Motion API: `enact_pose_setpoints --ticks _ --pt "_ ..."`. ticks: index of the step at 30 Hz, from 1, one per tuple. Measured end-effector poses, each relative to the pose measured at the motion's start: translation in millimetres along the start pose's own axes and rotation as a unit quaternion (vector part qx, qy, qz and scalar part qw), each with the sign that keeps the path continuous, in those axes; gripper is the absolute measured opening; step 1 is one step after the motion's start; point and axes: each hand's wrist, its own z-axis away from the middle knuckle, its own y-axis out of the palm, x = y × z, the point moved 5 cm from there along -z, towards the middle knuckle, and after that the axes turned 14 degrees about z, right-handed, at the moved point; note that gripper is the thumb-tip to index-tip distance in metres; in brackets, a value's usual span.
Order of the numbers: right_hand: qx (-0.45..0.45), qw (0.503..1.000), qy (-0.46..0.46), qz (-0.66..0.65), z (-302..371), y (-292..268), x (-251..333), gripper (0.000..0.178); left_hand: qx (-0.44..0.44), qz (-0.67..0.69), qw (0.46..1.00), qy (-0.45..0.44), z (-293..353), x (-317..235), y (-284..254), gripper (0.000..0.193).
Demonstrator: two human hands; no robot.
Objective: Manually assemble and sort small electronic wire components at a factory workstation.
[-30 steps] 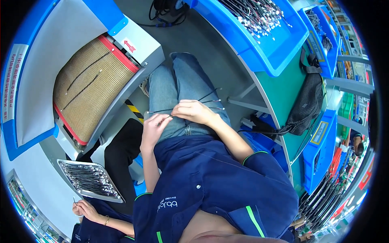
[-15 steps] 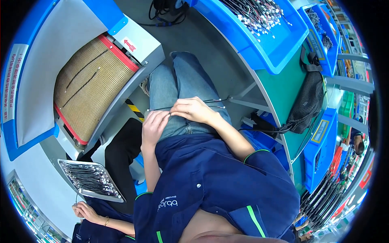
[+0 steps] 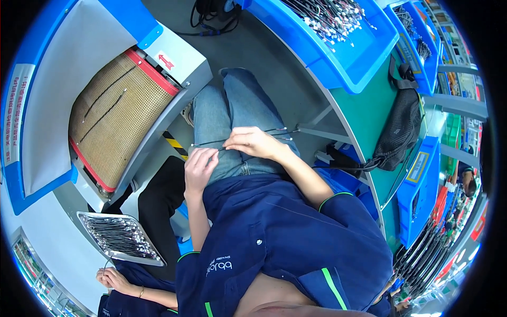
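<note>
Black cable [image 3: 222, 148] spans the small gap between left hand [image 3: 199, 168] and right hand [image 3: 252, 142], both pinched on it above the jeans [image 3: 211, 113]. Two more cables [image 3: 108, 114] slant across the red-edged mesh belt [image 3: 145, 108], near one red-arrow label [image 3: 165, 61] and one red-lettered strip [image 3: 16, 113]. Loaded with cables too many to count, a blue tray [image 3: 367, 50] overlaps the green worktop's [image 3: 364, 113] left edge; a metal tray [image 3: 153, 261] crowds the lower left.

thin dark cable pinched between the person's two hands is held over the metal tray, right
Not over the metal tray, which sits at lower left: the head view shows the thin dark cable pinched between the two hands above the jeans.
</note>
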Motion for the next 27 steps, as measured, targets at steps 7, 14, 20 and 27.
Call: enact_pose_setpoints --ticks 7,14,20,27 --pt "0.014 0.999 0.023 0.029 11.6 -28.8 -14.2 0.019 -0.016 -0.047 0.999 0.002 -1.8 1.1 -7.9 0.019" --pt "0.003 0.976 0.105 0.193 41.1 -116.8 -37.3 0.013 -0.079 -0.064 0.991 -0.082 15.2 10.1 -48.7 0.01" --pt "-0.001 0.982 0.104 0.158 103.4 -175.1 -9.7 0.018 -0.041 -0.064 0.989 -0.129 9.4 -48.5 -5.4 0.004" --pt "-0.067 0.988 0.037 0.133 177.2 -217.1 43.4 0.014 -0.022 0.014 0.999 0.044 49.9 -11.6 35.9 0.007"
